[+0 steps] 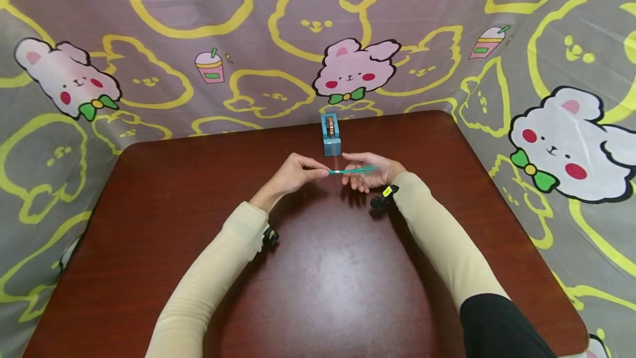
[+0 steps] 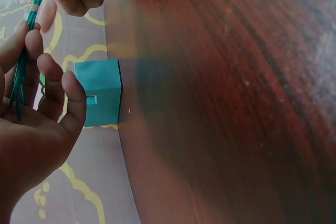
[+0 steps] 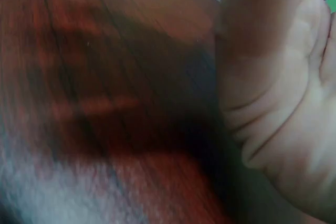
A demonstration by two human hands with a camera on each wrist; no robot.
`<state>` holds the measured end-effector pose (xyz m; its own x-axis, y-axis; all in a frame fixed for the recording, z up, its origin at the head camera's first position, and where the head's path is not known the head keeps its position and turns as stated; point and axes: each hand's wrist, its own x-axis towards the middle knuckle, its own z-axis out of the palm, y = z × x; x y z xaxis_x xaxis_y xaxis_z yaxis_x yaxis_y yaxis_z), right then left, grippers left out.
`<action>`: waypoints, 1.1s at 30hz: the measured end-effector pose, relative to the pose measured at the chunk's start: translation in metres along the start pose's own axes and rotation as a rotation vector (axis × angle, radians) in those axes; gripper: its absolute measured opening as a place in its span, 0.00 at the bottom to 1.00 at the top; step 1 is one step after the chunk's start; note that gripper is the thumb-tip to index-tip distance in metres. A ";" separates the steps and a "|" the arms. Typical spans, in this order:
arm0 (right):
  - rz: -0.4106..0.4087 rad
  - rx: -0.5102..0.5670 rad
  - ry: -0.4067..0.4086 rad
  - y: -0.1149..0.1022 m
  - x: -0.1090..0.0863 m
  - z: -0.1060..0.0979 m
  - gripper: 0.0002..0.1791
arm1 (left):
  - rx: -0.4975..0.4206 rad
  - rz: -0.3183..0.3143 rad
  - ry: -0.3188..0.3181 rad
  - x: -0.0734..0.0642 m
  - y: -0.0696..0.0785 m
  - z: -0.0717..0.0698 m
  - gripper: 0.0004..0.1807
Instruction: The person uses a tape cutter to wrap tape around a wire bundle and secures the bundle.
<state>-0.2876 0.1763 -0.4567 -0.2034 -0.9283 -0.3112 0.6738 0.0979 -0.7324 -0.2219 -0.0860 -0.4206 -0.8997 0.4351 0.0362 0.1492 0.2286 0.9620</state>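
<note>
A bundle of thin green strands [image 1: 355, 170], wires or cords, is held level above the table; a pale band crosses it. My left hand [image 1: 299, 173] pinches its left end between thumb and fingertips, the other fingers loosely bent in the left wrist view. At the bundle's right side is my right hand [image 1: 370, 172], palm partly turned up and fingers loosely bent, the strands fanning in front of it. A clear strip of tape [image 1: 335, 161] runs from the blue tape dispenser [image 1: 332, 145] down to the bundle. The right wrist view shows only the right palm [image 3: 278, 77], without the strands.
The dispenser stands on the brown wooden table [image 1: 328, 269] near its back edge, with a roll of tape [image 1: 330, 126] inside. A patterned cloth [image 1: 268, 54] hangs behind the table and along its sides. Small black cameras sit at both wrists.
</note>
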 end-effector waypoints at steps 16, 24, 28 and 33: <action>-0.055 -0.389 0.072 -0.023 -0.011 0.009 0.20 | -0.005 0.094 0.034 0.002 -0.001 0.003 0.07; 0.038 -0.693 0.236 -0.048 -0.020 0.036 0.21 | 0.028 0.061 0.073 0.000 0.003 0.007 0.06; 0.000 -0.896 0.330 -0.053 -0.023 0.055 0.13 | 0.057 0.036 0.077 0.000 0.005 0.007 0.06; -0.122 -1.211 0.438 -0.048 -0.025 0.073 0.08 | 0.076 -0.030 0.022 0.001 0.007 0.002 0.09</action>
<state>-0.2633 0.1690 -0.3694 -0.5874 -0.7826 -0.2063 -0.3874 0.4957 -0.7773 -0.2212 -0.0825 -0.4145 -0.9130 0.4078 0.0145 0.1519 0.3067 0.9396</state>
